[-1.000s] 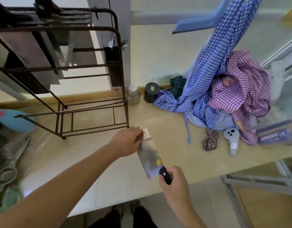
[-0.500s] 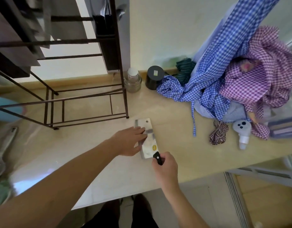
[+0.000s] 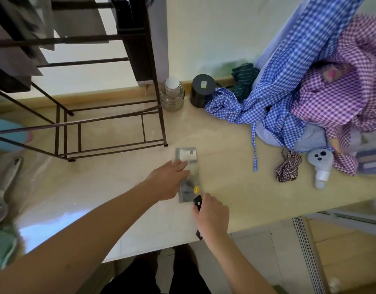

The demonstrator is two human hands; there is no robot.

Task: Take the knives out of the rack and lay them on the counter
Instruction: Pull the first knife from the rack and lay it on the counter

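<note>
1. Knife: one cleaver [image 3: 188,172] is visible; it lies flat on the beige counter [image 3: 225,166], just in front of the right front foot of the rack [image 3: 110,132], blade pointing away from the person; one yellow sticker is on the blade near the handle.
2. Hands: two; the left hand [image 3: 168,179] rests on the blade with the fingers stretched out flat and together, not gripping; the right hand [image 3: 212,215] is wrapped around the black handle.
3. Rack: one dark metal frame; its lowest level holds nothing; the upper part is blurred, so I cannot count what hangs there.
4. Behind the knife, by the wall: one glass jar [image 3: 172,94] and one black cylinder [image 3: 202,90], near each other.
5. To the right: one blue checked cloth [image 3: 278,98], one purple checked cloth [image 3: 341,92], one small white bottle [image 3: 320,166]; all well apart from the knife.
</note>
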